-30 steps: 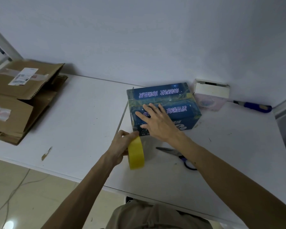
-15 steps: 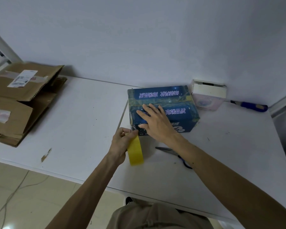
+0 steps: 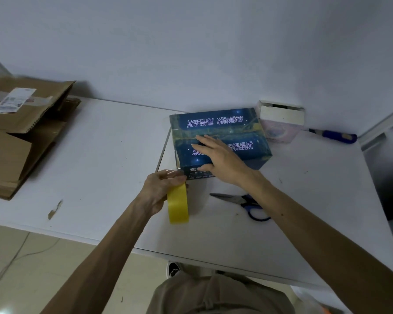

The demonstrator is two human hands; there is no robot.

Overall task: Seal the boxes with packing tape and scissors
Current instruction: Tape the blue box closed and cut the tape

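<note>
A blue printed box (image 3: 216, 123) lies on the white table (image 3: 100, 155), its two top flaps meeting along the middle. My right hand (image 3: 220, 158) lies flat on the box's near flap, fingers straight, thumb down over the front face. My left hand (image 3: 162, 191) grips a yellow roll of packing tape (image 3: 178, 203), held on edge right at the box's near left corner. Blue-handled scissors (image 3: 243, 200) lie closed on the table just in front of the box, partly under my right forearm.
Several opened brown cardboard boxes (image 3: 16, 132) are stacked at the table's left end. A small white and pink box (image 3: 280, 120) stands against the wall to the right of the blue box. A blue-handled tool (image 3: 334, 133) lies beyond it.
My left hand has brought the tape roll up and closer to the box's near left corner. My right hand stays flat on the box top.
</note>
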